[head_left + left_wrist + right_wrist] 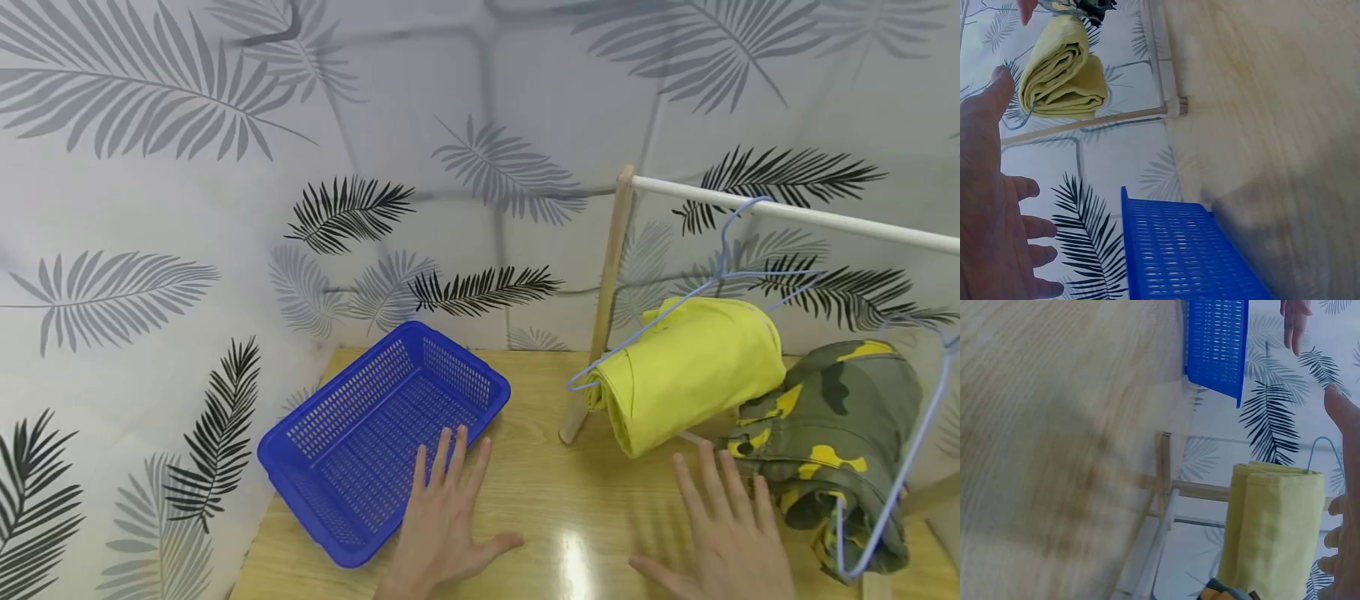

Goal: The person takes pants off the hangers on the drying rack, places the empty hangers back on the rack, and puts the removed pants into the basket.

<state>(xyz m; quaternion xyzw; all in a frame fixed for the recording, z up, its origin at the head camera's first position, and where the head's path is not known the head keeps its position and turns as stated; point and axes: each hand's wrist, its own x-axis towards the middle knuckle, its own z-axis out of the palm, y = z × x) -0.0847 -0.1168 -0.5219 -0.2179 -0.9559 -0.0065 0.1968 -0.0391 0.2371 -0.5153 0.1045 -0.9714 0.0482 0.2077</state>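
My left hand (442, 525) is spread with straight fingers over the near right side of a blue plastic basket (495, 387); I cannot tell from the head view whether it touches the rim. Nothing is in its grasp. Farther right, my right hand (723, 533) also has its fingers straight and holds nothing. Just beyond it hangs a folded yellow cloth (690, 367), draped over a light-blue hanger (723, 242). A camouflage garment (847, 417) in green, black and yellow hangs to its right on another blue hanger (900, 475).
Both hangers belong to a rack with a white rail (825, 218) and a wooden post (613, 275) standing on the wooden table (540, 467). Behind the table is a pale wall covering (465, 242) with leaf prints.
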